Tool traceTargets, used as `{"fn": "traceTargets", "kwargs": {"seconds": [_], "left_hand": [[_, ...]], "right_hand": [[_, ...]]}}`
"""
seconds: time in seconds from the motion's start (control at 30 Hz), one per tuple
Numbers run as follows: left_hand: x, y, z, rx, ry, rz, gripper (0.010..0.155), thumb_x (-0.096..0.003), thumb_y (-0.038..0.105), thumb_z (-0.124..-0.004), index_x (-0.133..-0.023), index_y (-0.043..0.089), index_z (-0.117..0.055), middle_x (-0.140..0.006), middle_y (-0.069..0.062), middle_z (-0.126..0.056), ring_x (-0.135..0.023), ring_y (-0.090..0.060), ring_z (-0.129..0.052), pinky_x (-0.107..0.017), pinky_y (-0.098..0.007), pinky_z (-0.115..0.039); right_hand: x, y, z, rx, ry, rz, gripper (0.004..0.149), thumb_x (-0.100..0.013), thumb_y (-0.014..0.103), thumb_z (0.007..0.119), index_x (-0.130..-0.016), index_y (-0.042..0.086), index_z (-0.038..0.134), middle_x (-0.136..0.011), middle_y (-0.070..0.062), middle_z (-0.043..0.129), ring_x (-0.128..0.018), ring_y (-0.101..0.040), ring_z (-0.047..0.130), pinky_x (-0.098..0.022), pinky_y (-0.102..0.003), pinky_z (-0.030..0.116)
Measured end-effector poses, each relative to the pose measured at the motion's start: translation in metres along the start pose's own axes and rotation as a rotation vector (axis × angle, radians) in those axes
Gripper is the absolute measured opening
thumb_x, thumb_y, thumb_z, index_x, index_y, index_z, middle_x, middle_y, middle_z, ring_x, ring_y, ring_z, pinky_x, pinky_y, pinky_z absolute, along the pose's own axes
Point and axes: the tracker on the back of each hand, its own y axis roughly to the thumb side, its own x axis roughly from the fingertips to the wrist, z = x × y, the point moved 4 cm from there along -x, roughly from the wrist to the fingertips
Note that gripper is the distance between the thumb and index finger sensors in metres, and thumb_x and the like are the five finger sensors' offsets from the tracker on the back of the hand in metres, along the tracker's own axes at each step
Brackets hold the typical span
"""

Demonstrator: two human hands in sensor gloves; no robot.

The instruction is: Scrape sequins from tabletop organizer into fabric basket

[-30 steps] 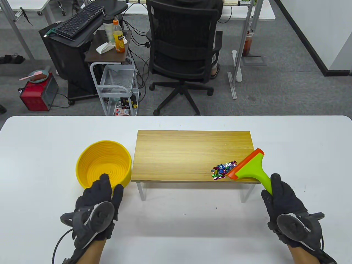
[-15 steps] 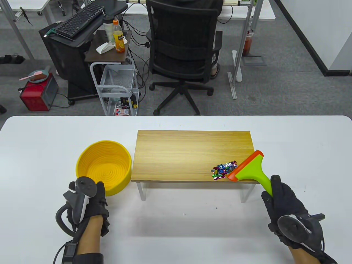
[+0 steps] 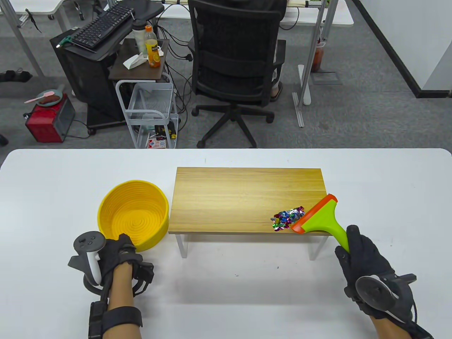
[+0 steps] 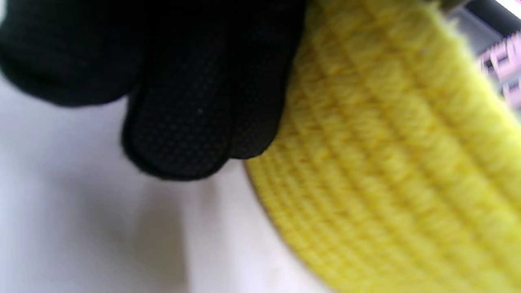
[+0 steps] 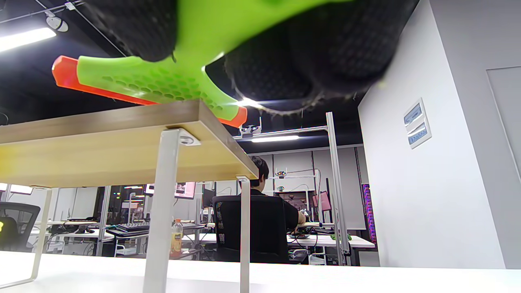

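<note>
A pile of coloured sequins [image 3: 287, 218] lies on the wooden tabletop organizer [image 3: 243, 197] near its front right corner. My right hand [image 3: 363, 257] grips the green handle of a green scraper with an orange blade [image 3: 317, 215]; the blade rests on the wood just right of the sequins. The scraper also shows in the right wrist view [image 5: 154, 77]. The yellow woven fabric basket [image 3: 133, 215] stands left of the organizer. My left hand [image 3: 120, 252] is at the basket's near wall, and its fingers [image 4: 183, 122] touch the outer wall [image 4: 386, 162].
The organizer stands on thin white legs [image 5: 163, 211] above the white table [image 3: 226, 282]. Beyond the table's far edge are a black office chair [image 3: 235, 67] and a wire cart [image 3: 150, 113].
My left hand has drawn back from over the basket's near rim, turned on its side, and come down against the basket's near outer wall. The right hand and scraper have barely moved.
</note>
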Motion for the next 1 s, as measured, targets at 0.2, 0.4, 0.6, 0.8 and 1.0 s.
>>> {"fn": "traceTargets", "kwargs": {"seconds": [0.2,0.4,0.6,0.8,1.0], "left_hand": [[0.004,0.008,0.012,0.099,0.045,-0.052,0.064,-0.0493,0.037,-0.071,-0.091,-0.006,-0.050,-0.046,-0.023,-0.103,-0.020,-0.032,-0.111,-0.014,-0.047,-0.096],[0.025,0.045,0.039,0.155,0.089,-0.171,0.063,-0.0493,0.037,-0.070,-0.090,-0.007,-0.051,-0.045,-0.022,-0.104,-0.019,-0.032,-0.111,-0.012,-0.047,-0.096],[0.071,0.108,0.066,0.170,0.098,-0.373,0.063,-0.0502,0.039,-0.069,-0.090,-0.007,-0.052,-0.044,-0.020,-0.104,-0.018,-0.029,-0.111,-0.012,-0.045,-0.097],[0.126,0.158,0.070,0.114,-0.002,-0.603,0.061,-0.0514,0.040,-0.068,-0.089,-0.006,-0.055,-0.044,-0.018,-0.105,-0.018,-0.027,-0.111,-0.012,-0.042,-0.097],[0.180,0.172,0.043,0.151,-0.203,-0.848,0.059,-0.0512,0.040,-0.068,-0.087,-0.006,-0.059,-0.041,-0.017,-0.106,-0.015,-0.026,-0.111,-0.010,-0.042,-0.096]], "right_hand": [[-0.001,-0.001,0.000,0.000,0.000,0.006,0.065,-0.061,0.044,0.071,-0.109,0.006,0.051,-0.092,-0.018,0.077,-0.058,-0.029,0.097,-0.039,-0.035,0.088],[-0.001,-0.003,0.000,0.001,-0.002,0.017,0.065,-0.061,0.044,0.070,-0.109,0.005,0.051,-0.092,-0.018,0.077,-0.058,-0.029,0.096,-0.039,-0.035,0.088],[-0.002,-0.005,0.001,0.002,-0.001,0.024,0.064,-0.061,0.043,0.069,-0.109,0.005,0.050,-0.093,-0.018,0.076,-0.058,-0.029,0.096,-0.039,-0.035,0.088],[-0.002,-0.006,0.000,0.003,-0.002,0.030,0.064,-0.061,0.043,0.069,-0.109,0.005,0.050,-0.093,-0.019,0.076,-0.058,-0.029,0.096,-0.039,-0.035,0.088],[-0.002,-0.013,-0.002,-0.015,-0.008,0.048,0.064,-0.061,0.043,0.069,-0.109,0.005,0.050,-0.093,-0.019,0.076,-0.058,-0.029,0.096,-0.039,-0.035,0.088]]}}
